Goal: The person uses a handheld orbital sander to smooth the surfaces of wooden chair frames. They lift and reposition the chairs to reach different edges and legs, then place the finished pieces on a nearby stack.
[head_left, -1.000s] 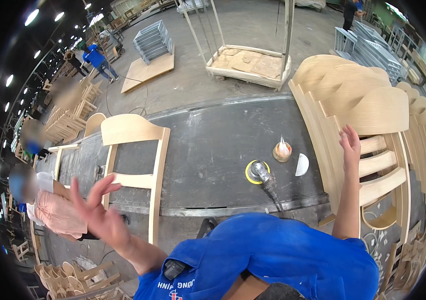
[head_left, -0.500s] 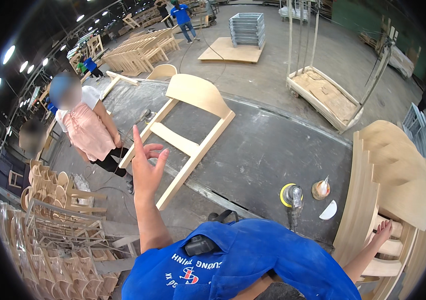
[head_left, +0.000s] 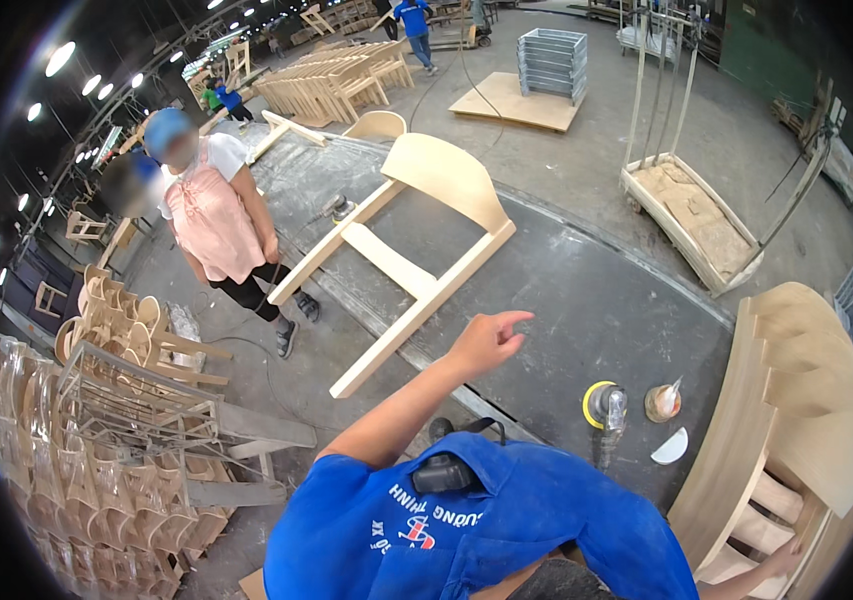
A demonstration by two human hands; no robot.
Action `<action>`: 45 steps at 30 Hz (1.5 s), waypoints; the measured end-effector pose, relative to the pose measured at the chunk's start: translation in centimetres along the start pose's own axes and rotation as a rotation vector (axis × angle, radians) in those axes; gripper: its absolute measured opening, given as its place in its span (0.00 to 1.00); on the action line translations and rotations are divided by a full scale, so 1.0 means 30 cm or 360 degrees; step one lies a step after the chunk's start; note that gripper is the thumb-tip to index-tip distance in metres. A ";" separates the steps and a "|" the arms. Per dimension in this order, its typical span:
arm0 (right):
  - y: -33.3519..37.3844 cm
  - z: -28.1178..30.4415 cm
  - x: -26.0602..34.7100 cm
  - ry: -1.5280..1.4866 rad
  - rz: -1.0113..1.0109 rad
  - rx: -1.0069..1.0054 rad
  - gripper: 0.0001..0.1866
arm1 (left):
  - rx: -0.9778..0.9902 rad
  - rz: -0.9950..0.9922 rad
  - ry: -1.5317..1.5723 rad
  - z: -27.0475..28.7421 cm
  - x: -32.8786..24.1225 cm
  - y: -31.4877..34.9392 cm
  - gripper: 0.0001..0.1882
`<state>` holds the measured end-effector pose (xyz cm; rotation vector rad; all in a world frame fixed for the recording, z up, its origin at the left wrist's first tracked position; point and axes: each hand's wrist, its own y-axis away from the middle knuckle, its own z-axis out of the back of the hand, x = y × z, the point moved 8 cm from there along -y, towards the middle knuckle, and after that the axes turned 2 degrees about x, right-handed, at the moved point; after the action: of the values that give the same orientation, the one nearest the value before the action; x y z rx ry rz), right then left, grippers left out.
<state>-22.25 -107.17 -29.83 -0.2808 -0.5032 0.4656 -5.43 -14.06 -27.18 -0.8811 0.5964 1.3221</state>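
1. Left hand [head_left: 486,340]: raised above the grey dust-covered worktable [head_left: 586,300], index finger extended, the other fingers loosely curled, holding nothing. It hovers just beside the lower leg end of the pale wooden chair-back frame [head_left: 416,245].
2. Pale wooden chair-back frame: lies flat on the worktable, running diagonally, curved top rail toward the far edge, leg ends toward the near-left edge.
3. Right hand [head_left: 781,560]: at the lower right, touching the stack of curved pale wooden chair backs [head_left: 796,420] beside the table's right end. Only part of the hand shows; the finger spread cannot be told.
4. Yellow-rimmed orbital sander [head_left: 603,408]: rests near the table's near-right corner, with a small round brown-and-white object [head_left: 662,402] and a white half-disc [head_left: 669,447] just beside it.
5. A person in a pink apron [head_left: 214,225] stands at the table's left edge.
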 end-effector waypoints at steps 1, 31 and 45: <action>0.017 0.062 -0.056 0.0408 -0.0138 0.0042 0.33 | -0.0065 -0.0090 -0.0243 -0.032 0.056 0.010 0.17; 0.905 -0.085 0.810 -0.1837 -0.0152 0.0758 0.36 | 0.0828 0.0296 -0.0506 -0.360 0.586 0.225 0.35; 1.010 0.022 0.825 -0.2044 -0.0306 0.0641 0.37 | 0.0986 0.0400 -0.0257 -0.395 0.726 0.189 0.32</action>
<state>-14.21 -68.89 -30.63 0.5140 -1.6403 0.5077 -5.83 -11.38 -52.48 -0.1949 0.9426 1.3030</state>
